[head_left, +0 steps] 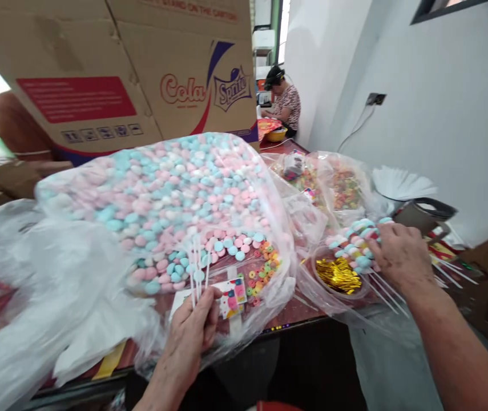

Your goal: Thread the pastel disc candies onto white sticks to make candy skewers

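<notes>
My left hand (192, 328) pinches several thin white sticks (198, 260), which point up in front of a big clear plastic bag of pink, blue and white candies (184, 188). Small printed cards (233, 298) lie just past its fingertips, with colourful ring-shaped candies (264, 267) to their right. On the right, my right hand (404, 257) is closed over a bunch of candy skewers (355, 242) threaded with pastel pieces; their white sticks stick out below it. Its fingertips are partly hidden. The skewers lie beside a clear bowl of gold twist ties (338, 275).
A large cardboard carton (141, 63) stands behind the candy bag. Crumpled clear plastic (76, 285) covers the left side. Behind the bowl are bags of ring candies (346, 188) and a grey mug-like container (426, 214). Another person (286, 103) sits at the far end.
</notes>
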Motion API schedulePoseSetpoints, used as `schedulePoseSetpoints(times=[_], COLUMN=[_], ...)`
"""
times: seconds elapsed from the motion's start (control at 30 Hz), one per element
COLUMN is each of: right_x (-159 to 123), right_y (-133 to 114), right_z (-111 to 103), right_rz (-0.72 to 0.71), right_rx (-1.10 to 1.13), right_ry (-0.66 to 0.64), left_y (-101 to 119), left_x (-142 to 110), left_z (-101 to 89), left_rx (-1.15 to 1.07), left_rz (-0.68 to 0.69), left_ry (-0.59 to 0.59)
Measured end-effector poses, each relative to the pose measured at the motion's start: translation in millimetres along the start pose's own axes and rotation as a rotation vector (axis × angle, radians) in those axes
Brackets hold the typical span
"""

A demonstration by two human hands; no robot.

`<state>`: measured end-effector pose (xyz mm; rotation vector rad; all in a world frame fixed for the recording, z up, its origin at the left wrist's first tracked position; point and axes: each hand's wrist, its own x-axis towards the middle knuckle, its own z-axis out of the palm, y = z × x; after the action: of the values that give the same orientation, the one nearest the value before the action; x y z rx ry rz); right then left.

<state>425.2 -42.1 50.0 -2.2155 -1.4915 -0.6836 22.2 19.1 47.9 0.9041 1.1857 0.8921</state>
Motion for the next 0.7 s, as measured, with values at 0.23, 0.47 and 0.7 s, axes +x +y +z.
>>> schedulePoseSetpoints(times=[0.23, 0.47, 0.7], right_x=[-3.5, -62.2, -63.9], right_y=[-95.9, -237.5, -260.2], right_z=[-10.0, -28.1, -15.3], right_rz=[-0.148, -0.138, 0.207], right_rx=[0.397, 1.385, 1.682], right_ry=[0.186, -0.511, -0.88], left_y=[1.8, -11.4, -16.1], left_x=[-15.5, -27.0, -21.3], left_z=[1.1, 9.0, -4.0], left_rx=[0.027, 0.166, 0.299], left_rz=[-0.054, -0.01, 0.062], left_ry=[-0.038, -0.168, -0.173])
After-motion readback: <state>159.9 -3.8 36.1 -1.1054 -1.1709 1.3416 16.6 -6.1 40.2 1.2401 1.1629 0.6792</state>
